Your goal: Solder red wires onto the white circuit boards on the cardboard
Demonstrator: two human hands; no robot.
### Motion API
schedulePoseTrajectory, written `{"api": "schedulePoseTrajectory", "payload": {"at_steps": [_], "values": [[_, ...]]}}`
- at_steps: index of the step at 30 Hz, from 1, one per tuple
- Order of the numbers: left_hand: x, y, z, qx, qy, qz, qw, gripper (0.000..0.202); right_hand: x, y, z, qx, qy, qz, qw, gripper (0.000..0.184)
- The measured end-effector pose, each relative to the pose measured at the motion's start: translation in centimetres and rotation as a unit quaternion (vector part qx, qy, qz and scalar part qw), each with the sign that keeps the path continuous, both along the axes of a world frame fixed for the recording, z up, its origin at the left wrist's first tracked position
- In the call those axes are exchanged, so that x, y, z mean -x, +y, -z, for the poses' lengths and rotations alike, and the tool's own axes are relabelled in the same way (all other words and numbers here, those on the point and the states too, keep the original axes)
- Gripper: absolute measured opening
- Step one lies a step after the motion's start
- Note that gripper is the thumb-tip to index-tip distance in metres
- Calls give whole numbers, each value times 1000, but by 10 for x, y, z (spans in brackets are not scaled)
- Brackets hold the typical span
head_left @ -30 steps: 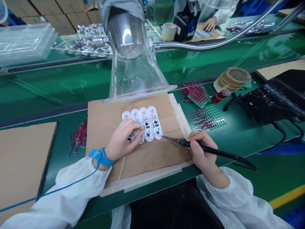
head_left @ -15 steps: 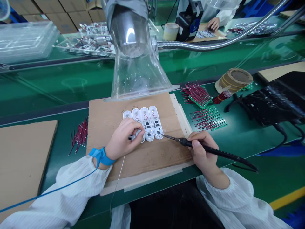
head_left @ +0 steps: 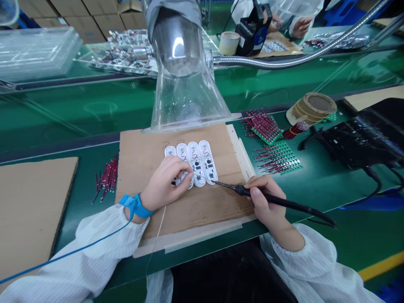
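Note:
My right hand (head_left: 263, 200) is shut on a black soldering iron (head_left: 277, 198), whose fine tip (head_left: 215, 182) sits at the right edge of a row of white oblong circuit boards (head_left: 197, 164). My left hand (head_left: 166, 179) rests over the lower part of these boards and hides their left ends. A thin solder wire (head_left: 157, 235) runs up to that hand, and its fingers appear to pinch it. Thin red-and-black leads curl on the boards. A brown cardboard mat (head_left: 202, 210) lies under them.
A clear fume funnel (head_left: 189, 97) hangs above the mat on a metal hose (head_left: 268, 62). Green panels with red-wired parts (head_left: 277, 158) stand right, beside a tape roll (head_left: 311, 107). A red wire bundle (head_left: 105, 179) lies left. A co-worker's hand (head_left: 301, 27) works across the belt.
The iron tip has shifted slightly left, closer to the boards. The whole view has drifted a little as my head moved. My left hand keeps the same pinch.

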State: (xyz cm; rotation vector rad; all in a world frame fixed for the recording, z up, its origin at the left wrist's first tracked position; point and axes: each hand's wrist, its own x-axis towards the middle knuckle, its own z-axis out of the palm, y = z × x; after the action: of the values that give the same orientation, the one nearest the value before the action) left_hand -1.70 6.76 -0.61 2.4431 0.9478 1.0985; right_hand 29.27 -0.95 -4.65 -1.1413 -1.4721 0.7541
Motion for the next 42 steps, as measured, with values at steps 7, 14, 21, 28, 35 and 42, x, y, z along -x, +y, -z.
{"api": "schedulePoseTrajectory", "payload": {"at_steps": [7,14,21,28,35,42], "values": [[0,0,0,1,-1,-4,1000,13,0,-1,-1,12,-3,12,1000,25],[0,0,1,-4,-5,3,1000,15,1,-1,-4,-7,-6,4,1000,17],[11,6,2,-17,-38,-12,999,15,24,-6,-16,-2,31,53,998,20],[11,7,5,-6,-36,0,999,15,25,-5,-4,14,12,26,999,22],[8,5,1,-4,-23,13,1000,15,26,-4,-7,15,-4,11,1000,20],[8,6,3,-10,-23,17,1000,16,24,-4,-4,9,15,13,1000,17]]}}
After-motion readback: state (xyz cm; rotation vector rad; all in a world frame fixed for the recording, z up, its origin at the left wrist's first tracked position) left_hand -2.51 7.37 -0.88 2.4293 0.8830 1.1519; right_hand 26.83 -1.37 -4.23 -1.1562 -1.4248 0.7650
